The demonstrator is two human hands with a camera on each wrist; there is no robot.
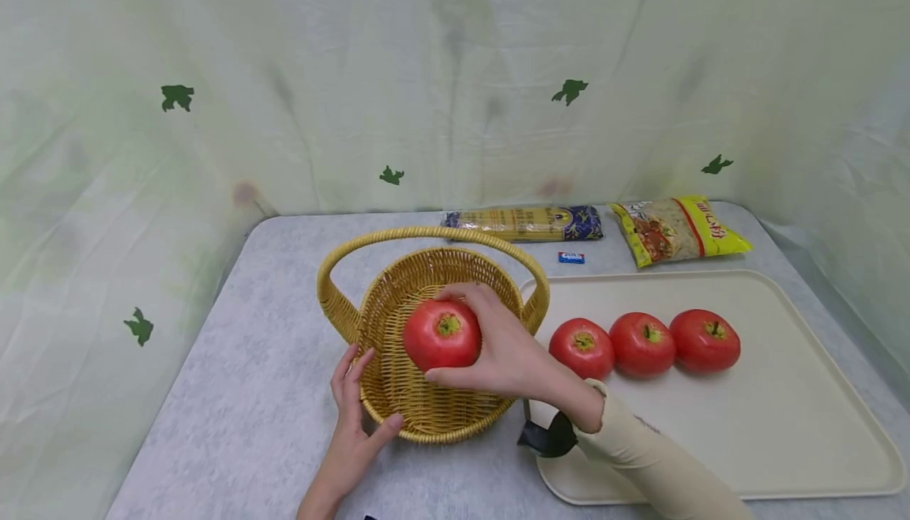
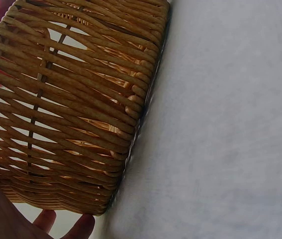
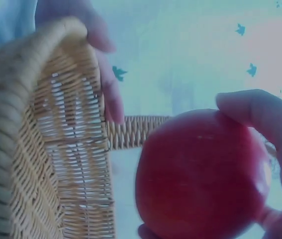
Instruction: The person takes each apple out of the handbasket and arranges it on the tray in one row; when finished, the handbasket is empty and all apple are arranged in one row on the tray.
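My right hand (image 1: 490, 346) holds a red apple (image 1: 442, 336) between thumb and fingers, over the opening of a wicker basket (image 1: 426, 431) with a tall arched handle. In the right wrist view the apple (image 3: 200, 174) fills much of the picture, beside the basket's woven wall (image 3: 76, 144). My left hand (image 1: 355, 425) rests against the basket's near left side, fingers spread and fairly straight, thumb at the rim. The left wrist view shows the basket's outer wall (image 2: 71, 99) close up, with fingertips (image 2: 83, 225) beside its lower edge.
Three red apples (image 1: 642, 344) sit in a row on a cream tray (image 1: 803, 433) at the right. Behind lie a long noodle-like packet (image 1: 522, 223), a small blue wrapped item (image 1: 571, 258) and a yellow food bag (image 1: 678, 231). A patterned curtain (image 1: 455, 85) hangs behind the table.
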